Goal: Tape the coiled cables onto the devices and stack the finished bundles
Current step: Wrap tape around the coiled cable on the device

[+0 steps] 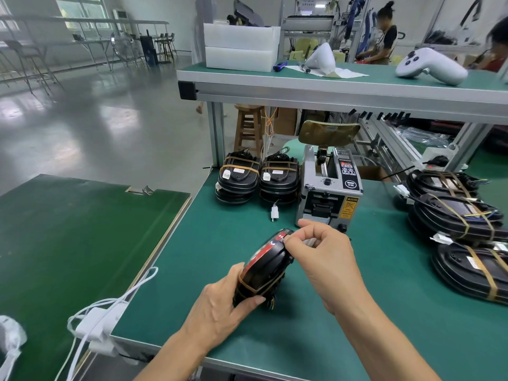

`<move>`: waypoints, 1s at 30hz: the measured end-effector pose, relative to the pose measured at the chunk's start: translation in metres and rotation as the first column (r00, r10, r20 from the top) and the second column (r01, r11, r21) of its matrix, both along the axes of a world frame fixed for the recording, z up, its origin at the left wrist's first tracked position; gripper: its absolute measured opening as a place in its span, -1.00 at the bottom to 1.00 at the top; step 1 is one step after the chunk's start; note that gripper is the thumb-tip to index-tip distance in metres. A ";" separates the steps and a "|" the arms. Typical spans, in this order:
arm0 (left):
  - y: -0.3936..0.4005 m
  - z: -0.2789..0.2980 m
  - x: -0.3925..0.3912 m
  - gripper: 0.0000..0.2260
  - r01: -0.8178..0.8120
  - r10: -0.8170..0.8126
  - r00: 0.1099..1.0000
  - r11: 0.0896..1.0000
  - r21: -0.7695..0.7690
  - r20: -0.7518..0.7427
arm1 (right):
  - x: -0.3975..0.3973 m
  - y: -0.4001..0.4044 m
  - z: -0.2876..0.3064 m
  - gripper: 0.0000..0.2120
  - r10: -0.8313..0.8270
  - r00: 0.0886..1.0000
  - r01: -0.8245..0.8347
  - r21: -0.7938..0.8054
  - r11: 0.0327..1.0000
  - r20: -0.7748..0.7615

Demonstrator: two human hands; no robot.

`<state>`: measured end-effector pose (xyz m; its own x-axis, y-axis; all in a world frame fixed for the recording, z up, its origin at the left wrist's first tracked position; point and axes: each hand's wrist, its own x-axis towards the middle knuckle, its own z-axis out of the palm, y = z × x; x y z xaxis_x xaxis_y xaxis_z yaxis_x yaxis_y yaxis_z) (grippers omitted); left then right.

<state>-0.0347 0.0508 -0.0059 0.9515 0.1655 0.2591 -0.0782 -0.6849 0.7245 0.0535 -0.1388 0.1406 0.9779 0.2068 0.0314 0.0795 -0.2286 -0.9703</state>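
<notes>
Cables first: white cords and a white plastic adapter block (94, 324) dangle at the far left edge of the green matte counter (343, 320). Moving right, the left hand (220, 301) grips the near end of a glossy black oval device with a red rim (265, 266), thumb curled over a brown tape band. It's tipped up on edge, long axis running from near-left up to far-right. The right hand (323, 255) pinches its far tip; whatever's between those fingers is too blurry to tell. Behind sit two stacks of taped black bundles (258, 178), then a grey metal tape dispenser (328, 188). At far right, more strapped black bundles (464, 237) get cut off by the frame.
</notes>
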 end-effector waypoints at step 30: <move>0.000 0.001 0.000 -0.52 0.011 -0.011 1.000 1.000 0.001 -0.014 | -0.003 0.002 -0.019 -0.47 0.098 0.994 -0.097 -0.020 0.995 0.042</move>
